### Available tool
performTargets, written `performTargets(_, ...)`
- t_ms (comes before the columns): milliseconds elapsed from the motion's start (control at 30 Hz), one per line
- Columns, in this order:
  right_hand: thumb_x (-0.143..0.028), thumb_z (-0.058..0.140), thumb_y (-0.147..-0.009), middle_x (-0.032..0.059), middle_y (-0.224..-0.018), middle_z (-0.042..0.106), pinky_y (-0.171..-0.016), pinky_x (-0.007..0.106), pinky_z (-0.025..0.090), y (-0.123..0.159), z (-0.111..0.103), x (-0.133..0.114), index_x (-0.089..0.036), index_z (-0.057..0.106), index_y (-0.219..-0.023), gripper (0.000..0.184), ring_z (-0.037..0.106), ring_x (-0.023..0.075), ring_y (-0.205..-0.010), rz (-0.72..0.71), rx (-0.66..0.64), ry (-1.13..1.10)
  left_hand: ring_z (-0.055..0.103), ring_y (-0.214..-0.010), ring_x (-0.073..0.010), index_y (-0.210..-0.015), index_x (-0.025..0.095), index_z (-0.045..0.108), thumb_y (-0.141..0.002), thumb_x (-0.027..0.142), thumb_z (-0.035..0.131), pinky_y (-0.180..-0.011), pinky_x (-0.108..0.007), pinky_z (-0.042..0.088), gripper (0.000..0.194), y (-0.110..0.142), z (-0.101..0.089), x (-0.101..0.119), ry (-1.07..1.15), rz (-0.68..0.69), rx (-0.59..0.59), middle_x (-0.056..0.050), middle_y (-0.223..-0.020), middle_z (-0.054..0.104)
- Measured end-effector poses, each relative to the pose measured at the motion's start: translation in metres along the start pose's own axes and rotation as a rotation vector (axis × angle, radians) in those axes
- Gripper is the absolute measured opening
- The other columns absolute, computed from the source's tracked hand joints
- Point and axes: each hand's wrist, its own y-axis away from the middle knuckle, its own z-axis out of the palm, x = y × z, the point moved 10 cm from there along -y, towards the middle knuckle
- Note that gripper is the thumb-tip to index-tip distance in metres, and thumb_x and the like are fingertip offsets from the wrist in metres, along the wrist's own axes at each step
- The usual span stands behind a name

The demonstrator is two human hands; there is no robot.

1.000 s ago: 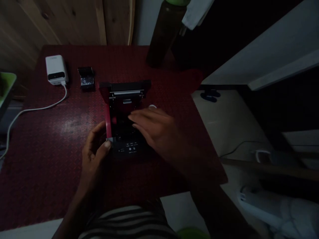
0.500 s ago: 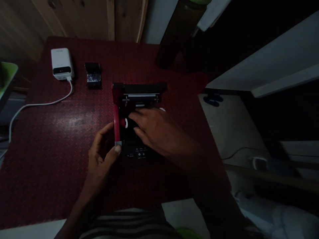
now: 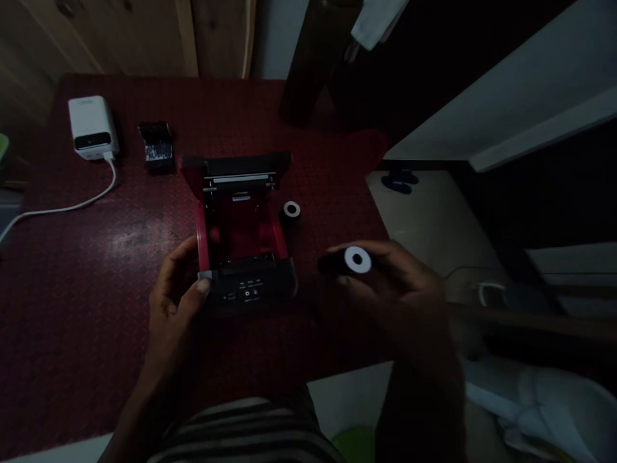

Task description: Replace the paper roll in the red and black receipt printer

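Out of the open red-and-black device [image 3: 241,235] the right hand [image 3: 402,286] has come, moving rightward, its fingers closed around a black roll [image 3: 348,261] with a white ringed end, held above the dark red table [image 3: 120,296]. The device's lid [image 3: 241,166] stands raised at the back, its bay bare. The left hand [image 3: 174,289] grips the front left corner, thumb on top, though dim light makes the fingers' hold hard to judge. A second roll [image 3: 291,212] sits just right of the device; a white power bank [image 3: 93,125] lies far left
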Motion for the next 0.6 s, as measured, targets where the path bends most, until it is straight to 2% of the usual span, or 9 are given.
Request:
performTargets(100, -0.030, 0.084, -0.090, 0.0028, -0.113, 0.089, -0.092, 0.042, 0.069, 0.005, 0.024, 0.031, -0.030, 0.083, -0.118, 0.029, 0.086, 0.0267, -0.103, 0.114, -0.025, -0.001, 0.077, -0.136, -0.0313, -0.145, 0.035, 0.081, -0.098, 0.047, 0.087, -0.106, -0.038, 0.066, 0.049, -0.001, -0.001, 0.003, -0.043, 0.025, 0.020, -0.004, -0.150, 0.080)
performTargets(167, -0.026, 0.079, -0.089, 0.0041, -0.113, 0.090, -0.091, 0.041, 0.069, 0.002, 0.045, 0.035, -0.028, 0.084, -0.117, 0.028, 0.085, 0.0260, -0.100, 0.069, -0.073, 0.010, 0.076, -0.137, -0.0320, -0.144, 0.033, 0.082, -0.097, 0.047, 0.086, -0.107, -0.039, 0.066, 0.049, -0.001, -0.002, 0.004, -0.073, 0.031, 0.038, -0.005, -0.148, 0.080)
performTargets(267, -0.024, 0.075, -0.089, 0.0056, -0.119, 0.091, -0.098, 0.042, 0.069, -0.002, 0.065, 0.038, -0.028, 0.085, -0.117, 0.030, 0.085, 0.0266, -0.106, -0.007, -0.113, -0.020, 0.076, -0.137, -0.0331, -0.144, 0.033, 0.082, -0.097, 0.047, 0.085, -0.107, -0.040, 0.066, 0.049, -0.001, -0.003, 0.005, -0.085, 0.023, 0.055, -0.005, -0.147, 0.080)
performTargets(433, -0.022, 0.074, -0.090, 0.0059, -0.132, 0.090, -0.112, 0.044, 0.067, 0.002, 0.068, 0.046, -0.028, 0.085, -0.127, 0.039, 0.085, 0.0268, -0.122, -0.003, -0.158, -0.071, 0.075, -0.139, -0.0333, -0.144, 0.035, 0.083, -0.097, 0.048, 0.085, -0.108, -0.039, 0.066, 0.049, 0.001, -0.002, 0.005, -0.071, 0.004, 0.049, -0.005, -0.148, 0.080)
performTargets(600, -0.020, 0.074, -0.093, 0.0082, -0.146, 0.085, -0.115, 0.048, 0.068, 0.010, 0.064, 0.051, -0.027, 0.078, -0.146, 0.054, 0.086, 0.0251, -0.124, 0.082, -0.215, -0.039, 0.074, -0.141, -0.0350, -0.146, 0.034, 0.081, -0.096, 0.051, 0.086, -0.110, -0.042, 0.065, 0.053, 0.002, -0.001, 0.005, -0.072, -0.032, 0.052, -0.005, -0.150, 0.079)
